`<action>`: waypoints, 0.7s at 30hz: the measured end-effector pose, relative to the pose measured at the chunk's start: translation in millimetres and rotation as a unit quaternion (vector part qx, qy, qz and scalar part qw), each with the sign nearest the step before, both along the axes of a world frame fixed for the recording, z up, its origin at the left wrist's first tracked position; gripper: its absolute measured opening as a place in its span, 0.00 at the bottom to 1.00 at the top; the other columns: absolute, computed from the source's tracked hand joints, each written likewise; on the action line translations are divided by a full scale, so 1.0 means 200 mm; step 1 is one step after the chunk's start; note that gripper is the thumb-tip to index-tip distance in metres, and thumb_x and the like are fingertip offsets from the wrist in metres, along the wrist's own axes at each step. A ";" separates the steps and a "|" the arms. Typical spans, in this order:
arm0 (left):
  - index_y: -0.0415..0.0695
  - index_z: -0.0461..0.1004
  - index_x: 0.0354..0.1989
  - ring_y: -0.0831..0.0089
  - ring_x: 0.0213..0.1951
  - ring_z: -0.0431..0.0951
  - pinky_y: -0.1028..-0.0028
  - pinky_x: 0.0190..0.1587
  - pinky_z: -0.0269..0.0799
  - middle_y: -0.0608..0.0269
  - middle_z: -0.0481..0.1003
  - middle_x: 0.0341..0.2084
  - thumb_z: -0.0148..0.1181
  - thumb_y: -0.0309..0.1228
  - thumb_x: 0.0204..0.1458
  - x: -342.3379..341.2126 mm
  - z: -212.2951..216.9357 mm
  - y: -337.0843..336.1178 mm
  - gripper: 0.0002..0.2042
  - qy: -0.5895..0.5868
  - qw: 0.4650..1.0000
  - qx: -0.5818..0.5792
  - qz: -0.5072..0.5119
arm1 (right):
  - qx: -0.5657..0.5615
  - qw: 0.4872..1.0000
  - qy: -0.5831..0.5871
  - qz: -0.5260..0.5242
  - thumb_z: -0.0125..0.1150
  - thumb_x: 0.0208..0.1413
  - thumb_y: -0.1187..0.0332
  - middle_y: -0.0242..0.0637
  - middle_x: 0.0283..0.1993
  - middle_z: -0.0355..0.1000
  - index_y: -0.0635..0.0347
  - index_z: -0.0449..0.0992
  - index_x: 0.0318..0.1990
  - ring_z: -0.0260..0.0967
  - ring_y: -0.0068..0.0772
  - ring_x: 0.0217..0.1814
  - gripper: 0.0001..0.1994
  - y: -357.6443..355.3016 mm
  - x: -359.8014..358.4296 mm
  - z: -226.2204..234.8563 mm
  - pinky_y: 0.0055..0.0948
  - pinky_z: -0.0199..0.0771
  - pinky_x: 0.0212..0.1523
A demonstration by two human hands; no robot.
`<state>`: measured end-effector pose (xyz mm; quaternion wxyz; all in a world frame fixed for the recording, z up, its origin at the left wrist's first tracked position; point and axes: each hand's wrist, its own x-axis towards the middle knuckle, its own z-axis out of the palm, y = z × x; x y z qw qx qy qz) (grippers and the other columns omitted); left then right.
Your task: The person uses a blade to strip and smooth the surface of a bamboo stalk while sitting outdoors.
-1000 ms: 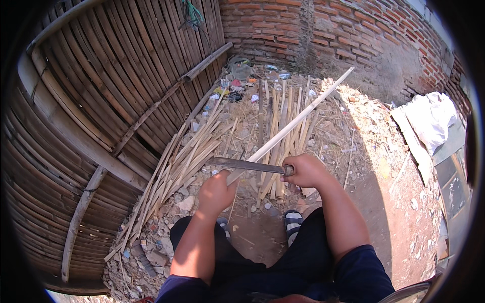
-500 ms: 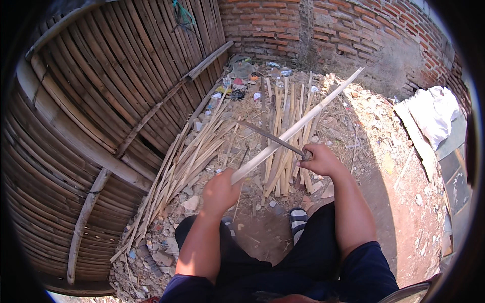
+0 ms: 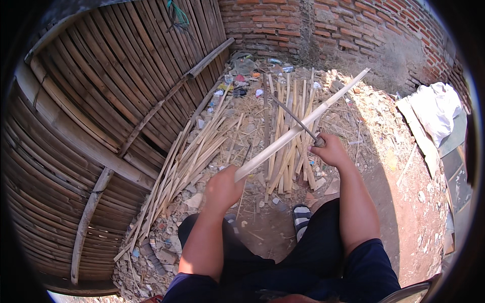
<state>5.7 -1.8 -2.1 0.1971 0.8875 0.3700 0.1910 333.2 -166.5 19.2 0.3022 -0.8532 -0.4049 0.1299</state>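
Observation:
My left hand [image 3: 223, 189] is closed round the near end of a long pale bamboo strip [image 3: 273, 149], which slants up and away to the right. In my right hand [image 3: 332, 150] is the handle of a long, narrow dark-bladed knife [image 3: 289, 112]. Its blade points away and to the left, crossing the strip beyond its middle; whether the edge is cutting into it, I cannot tell. Beneath them on the ground lies a loose row of split bamboo strips [image 3: 275, 177]. More thin strips [image 3: 184, 164] are heaped to the left.
A bamboo slat wall [image 3: 126, 76] rises close on the left, and a brick wall [image 3: 262, 25] stands at the back. Rubble, shavings and litter cover the ground [image 3: 364, 131]. At the right, a white sack [image 3: 434, 111] lies over flat boards. My sandalled foot [image 3: 301, 219] is near the strips.
My right hand has moved slightly right and away, carrying the knife farther along the strip. The blade now points more steeply away. My left hand still grips the strip's near end.

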 end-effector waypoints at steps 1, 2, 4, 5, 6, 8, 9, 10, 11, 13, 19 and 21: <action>0.43 0.82 0.45 0.45 0.42 0.84 0.52 0.44 0.77 0.49 0.83 0.35 0.69 0.41 0.59 0.00 0.00 0.00 0.14 0.000 1.000 0.003 0.001 | 0.003 1.000 0.009 0.002 0.79 0.52 0.53 0.56 0.43 0.81 0.64 0.83 0.48 0.81 0.57 0.50 0.24 0.00 0.00 0.00 0.49 0.78 0.52; 0.43 0.82 0.45 0.45 0.41 0.84 0.52 0.44 0.77 0.48 0.83 0.35 0.69 0.41 0.59 0.00 0.00 0.00 0.14 0.000 1.000 0.002 0.001 | 0.007 1.000 0.019 0.003 0.79 0.52 0.54 0.56 0.43 0.81 0.64 0.83 0.48 0.80 0.57 0.50 0.24 -0.01 0.01 0.00 0.49 0.78 0.52; 0.43 0.82 0.45 0.44 0.41 0.84 0.52 0.44 0.77 0.48 0.83 0.35 0.69 0.41 0.59 0.01 0.01 0.00 0.15 -0.002 1.000 -0.001 -0.002 | -0.017 0.998 -0.022 0.063 0.79 0.51 0.54 0.56 0.43 0.81 0.63 0.83 0.47 0.80 0.58 0.50 0.24 0.00 -0.01 -0.01 0.49 0.78 0.52; 0.43 0.82 0.45 0.44 0.41 0.84 0.52 0.44 0.77 0.48 0.83 0.35 0.69 0.41 0.59 0.00 0.01 -0.01 0.14 0.000 1.000 0.001 -0.003 | -0.029 0.994 -0.040 0.094 0.79 0.51 0.54 0.55 0.43 0.81 0.63 0.83 0.47 0.80 0.58 0.50 0.23 0.01 -0.03 -0.02 0.49 0.78 0.52; 0.43 0.82 0.44 0.44 0.41 0.84 0.51 0.44 0.77 0.48 0.83 0.35 0.69 0.41 0.59 0.00 0.01 -0.01 0.14 0.001 1.000 0.002 -0.005 | -0.048 0.990 -0.041 0.128 0.79 0.51 0.54 0.55 0.43 0.81 0.63 0.83 0.46 0.80 0.59 0.50 0.23 0.02 -0.06 -0.01 0.49 0.78 0.52; 0.43 0.82 0.44 0.44 0.40 0.84 0.51 0.43 0.77 0.48 0.83 0.34 0.69 0.41 0.59 -0.01 -0.01 0.00 0.14 0.013 1.000 0.007 -0.007 | -0.085 0.976 -0.041 0.196 0.79 0.50 0.53 0.55 0.44 0.81 0.62 0.83 0.46 0.80 0.59 0.50 0.23 0.04 -0.13 0.00 0.49 0.78 0.52; 0.43 0.81 0.43 0.44 0.40 0.84 0.51 0.43 0.77 0.48 0.83 0.34 0.69 0.41 0.59 -0.01 -0.02 0.01 0.14 0.022 1.000 0.010 -0.008 | -0.109 0.971 -0.037 0.211 0.79 0.49 0.53 0.53 0.44 0.82 0.61 0.83 0.45 0.80 0.59 0.50 0.23 0.06 -0.17 0.02 0.49 0.78 0.52; 0.43 0.81 0.43 0.43 0.39 0.84 0.51 0.43 0.77 0.48 0.83 0.34 0.69 0.41 0.58 -0.02 -0.03 0.02 0.14 0.032 0.999 0.013 -0.010 | -0.124 0.968 -0.031 0.217 0.79 0.49 0.52 0.53 0.44 0.82 0.61 0.83 0.45 0.80 0.59 0.50 0.23 0.07 -0.21 0.05 0.49 0.78 0.52; 0.43 0.81 0.42 0.43 0.39 0.83 0.51 0.43 0.77 0.48 0.83 0.34 0.69 0.41 0.58 -0.02 -0.03 0.02 0.14 0.024 0.999 0.017 -0.013 | -0.141 0.965 -0.025 0.222 0.79 0.49 0.52 0.53 0.44 0.81 0.61 0.83 0.45 0.80 0.59 0.50 0.23 0.08 -0.24 0.09 0.49 0.78 0.52; 0.43 0.81 0.42 0.43 0.39 0.83 0.51 0.42 0.77 0.49 0.83 0.34 0.69 0.41 0.58 -0.03 -0.04 0.02 0.13 0.009 0.999 0.026 -0.018 | -0.131 0.967 -0.021 0.217 0.79 0.49 0.52 0.54 0.44 0.81 0.61 0.83 0.45 0.80 0.59 0.50 0.24 0.09 -0.22 0.08 0.49 0.78 0.52; 0.44 0.81 0.43 0.44 0.40 0.83 0.51 0.42 0.77 0.49 0.83 0.34 0.69 0.40 0.58 0.01 0.00 0.00 0.13 0.007 1.000 0.003 0.000 | -0.033 0.999 0.000 -0.007 0.78 0.50 0.53 0.55 0.50 0.81 0.64 0.83 0.49 0.80 0.56 0.55 0.26 0.01 0.05 -0.04 0.49 0.78 0.55; 0.44 0.81 0.43 0.44 0.40 0.83 0.51 0.43 0.77 0.49 0.83 0.34 0.70 0.40 0.58 0.00 0.00 0.00 0.13 0.005 1.000 0.010 -0.002 | -0.021 1.000 0.005 -0.013 0.78 0.51 0.53 0.55 0.50 0.81 0.65 0.83 0.49 0.80 0.57 0.54 0.26 0.00 0.06 -0.04 0.49 0.78 0.55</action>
